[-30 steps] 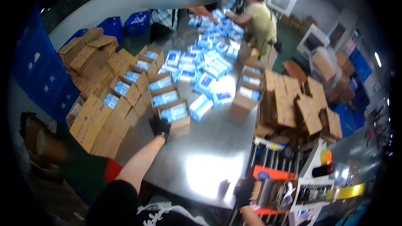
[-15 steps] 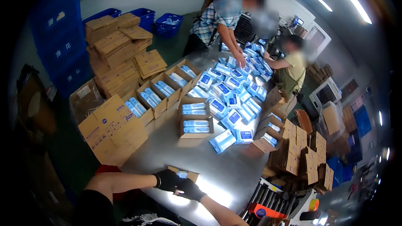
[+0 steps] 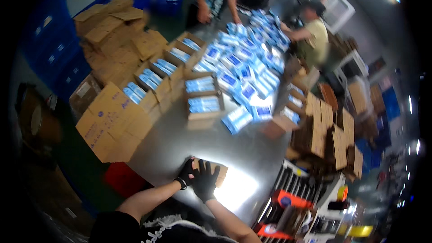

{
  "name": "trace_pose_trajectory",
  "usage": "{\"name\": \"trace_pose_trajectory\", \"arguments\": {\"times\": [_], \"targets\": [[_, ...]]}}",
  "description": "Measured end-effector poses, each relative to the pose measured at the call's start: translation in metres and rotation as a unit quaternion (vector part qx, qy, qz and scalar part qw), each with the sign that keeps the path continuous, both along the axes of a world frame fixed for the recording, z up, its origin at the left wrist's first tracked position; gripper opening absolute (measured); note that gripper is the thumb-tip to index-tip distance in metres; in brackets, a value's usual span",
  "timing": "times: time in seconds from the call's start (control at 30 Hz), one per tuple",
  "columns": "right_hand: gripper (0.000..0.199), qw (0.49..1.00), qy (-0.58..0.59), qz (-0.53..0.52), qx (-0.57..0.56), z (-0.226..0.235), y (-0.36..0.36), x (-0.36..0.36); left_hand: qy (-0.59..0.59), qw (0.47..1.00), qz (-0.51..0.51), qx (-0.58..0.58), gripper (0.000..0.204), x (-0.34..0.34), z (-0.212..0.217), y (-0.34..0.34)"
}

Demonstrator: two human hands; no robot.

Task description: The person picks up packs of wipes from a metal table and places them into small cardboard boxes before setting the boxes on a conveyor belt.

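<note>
Both gloved hands, the left hand and the right hand, are pressing flat on a small cardboard box lying on the shiny bench, well apart from the blue packets beyond it.

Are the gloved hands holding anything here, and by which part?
Both black-gloved hands, left and right, lie on a small flat brown cardboard box on the shiny metal table, covering its near end; whether they grip it cannot be told.

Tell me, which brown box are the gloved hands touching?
The small flat cardboard box at the near table edge, under both the left hand and right hand. The other boxes sit farther away, many holding blue packs.
</note>
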State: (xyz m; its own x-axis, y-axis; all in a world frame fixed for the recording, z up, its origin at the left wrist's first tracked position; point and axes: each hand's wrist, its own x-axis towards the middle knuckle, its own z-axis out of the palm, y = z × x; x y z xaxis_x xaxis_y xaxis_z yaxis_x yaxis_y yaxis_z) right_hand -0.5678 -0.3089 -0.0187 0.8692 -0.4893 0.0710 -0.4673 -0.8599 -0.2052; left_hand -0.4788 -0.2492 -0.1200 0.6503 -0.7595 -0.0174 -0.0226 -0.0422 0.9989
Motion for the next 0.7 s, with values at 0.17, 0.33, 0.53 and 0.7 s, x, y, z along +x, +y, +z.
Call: {"name": "trace_pose_trajectory", "arguments": {"times": [0.17,0.33,0.53,0.7], "targets": [[0.06,0.985,-0.019,-0.156,0.07,0.004,-0.012,-0.139,-0.156,0.883,-0.442,-0.023,0.038,-0.076,0.018,-0.036],[0.054,0.978,-0.014,-0.205,0.028,-0.016,-0.041,-0.294,-0.585,0.804,-0.023,0.107,0.041,0.035,0.045,-0.141],[0.054,0.969,-0.024,-0.245,0.014,-0.013,-0.075,-0.374,-0.335,0.882,0.191,0.27,0.068,0.146,0.092,-0.159],[0.076,0.945,-0.018,-0.309,0.108,-0.014,-0.059,-0.321,-0.181,0.964,0.147,0.129,0.077,0.145,0.08,-0.093]]}}
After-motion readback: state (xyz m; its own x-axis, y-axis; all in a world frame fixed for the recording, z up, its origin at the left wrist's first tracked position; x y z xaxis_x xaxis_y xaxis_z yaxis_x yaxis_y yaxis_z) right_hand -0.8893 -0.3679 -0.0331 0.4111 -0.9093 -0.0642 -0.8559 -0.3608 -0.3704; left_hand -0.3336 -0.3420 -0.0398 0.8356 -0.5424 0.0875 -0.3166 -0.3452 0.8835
